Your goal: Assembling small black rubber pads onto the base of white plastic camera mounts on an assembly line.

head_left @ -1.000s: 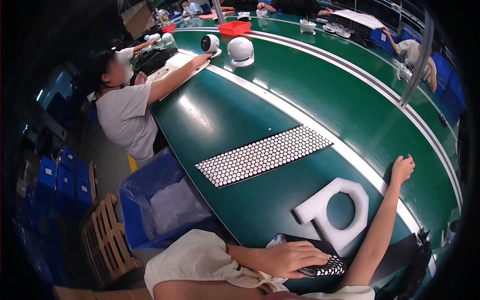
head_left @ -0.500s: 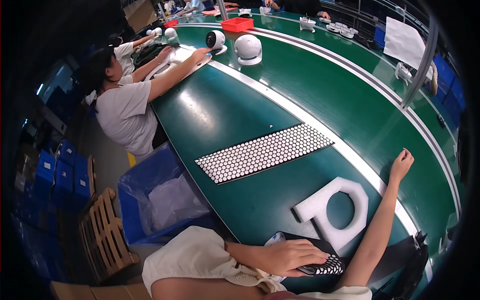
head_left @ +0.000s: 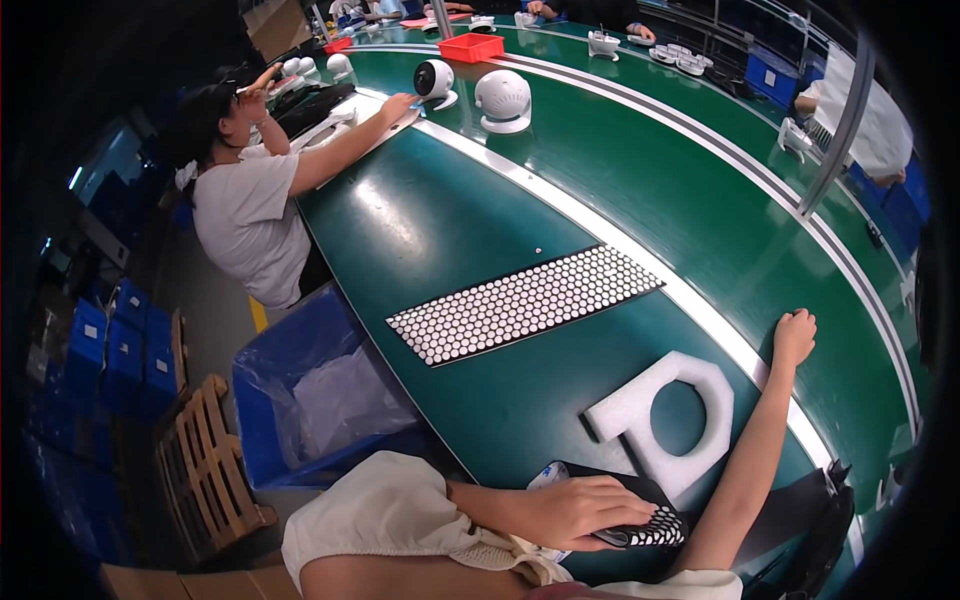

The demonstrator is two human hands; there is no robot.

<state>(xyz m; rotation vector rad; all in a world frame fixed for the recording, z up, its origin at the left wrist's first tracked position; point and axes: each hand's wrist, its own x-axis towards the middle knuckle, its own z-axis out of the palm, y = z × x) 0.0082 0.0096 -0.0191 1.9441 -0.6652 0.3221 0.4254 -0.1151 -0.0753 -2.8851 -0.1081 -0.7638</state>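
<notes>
My left hand (head_left: 590, 512) lies at the near edge of the table, its fingers together and bent over a curled black sheet of white dots (head_left: 655, 530). Its thumb is mostly hidden. Stretched out over the green conveyor (head_left: 690, 230), my right hand (head_left: 795, 338) has its fingers curled in, and nothing shows in it. Between my forearms sits a white foam piece (head_left: 655, 455) with a round opening. Farther off, a flat black sheet covered with white dots (head_left: 525, 305) lies slantwise across the table.
A blue bin lined with clear plastic (head_left: 255, 400) stands left of the table. Beyond it a co-worker (head_left: 250, 200) sits near round white devices (head_left: 503, 100). A red tray (head_left: 472, 47) is on the far conveyor. One metal post (head_left: 845, 130) rises at the right.
My right hand has drawn back slightly, its fingers curling in. The left hand stays put. The co-worker has raised one hand toward the head, and a white sheet at the far right has shifted.
</notes>
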